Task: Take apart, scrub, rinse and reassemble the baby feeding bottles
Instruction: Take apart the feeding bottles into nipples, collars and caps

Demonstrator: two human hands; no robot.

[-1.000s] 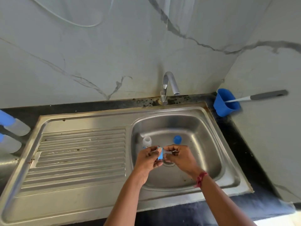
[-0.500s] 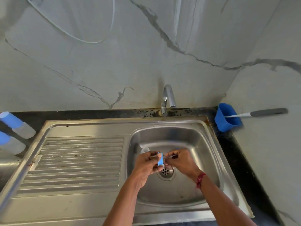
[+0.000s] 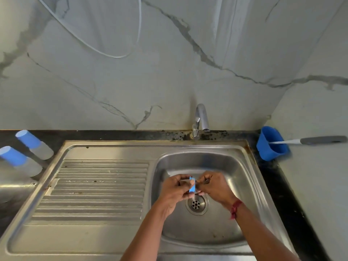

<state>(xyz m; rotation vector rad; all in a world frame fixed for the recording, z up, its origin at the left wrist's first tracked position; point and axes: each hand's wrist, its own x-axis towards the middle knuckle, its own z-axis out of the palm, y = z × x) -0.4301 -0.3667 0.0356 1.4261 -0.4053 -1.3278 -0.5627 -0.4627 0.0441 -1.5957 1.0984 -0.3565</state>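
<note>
Both hands meet over the steel sink basin (image 3: 243,172), just above the drain (image 3: 196,204). My left hand (image 3: 176,189) grips a small blue bottle ring (image 3: 192,185) held on edge. My right hand (image 3: 214,186) pinches at the ring's right side; what sits under its fingertips is hidden. Two assembled bottles with blue caps (image 3: 33,145) (image 3: 17,161) lie on the dark counter at the far left. The hands cover the back of the basin floor.
The faucet (image 3: 200,117) stands behind the basin with no water running. A blue cup (image 3: 271,146) holding a grey-handled brush (image 3: 320,140) sits at the back right corner. The ribbed drainboard (image 3: 94,189) lies left of the basin.
The view has tilted upward, showing more wall. The hands stay together on the blue ring. The bottle body and blue cap seen in the basin earlier are now behind the hands.
</note>
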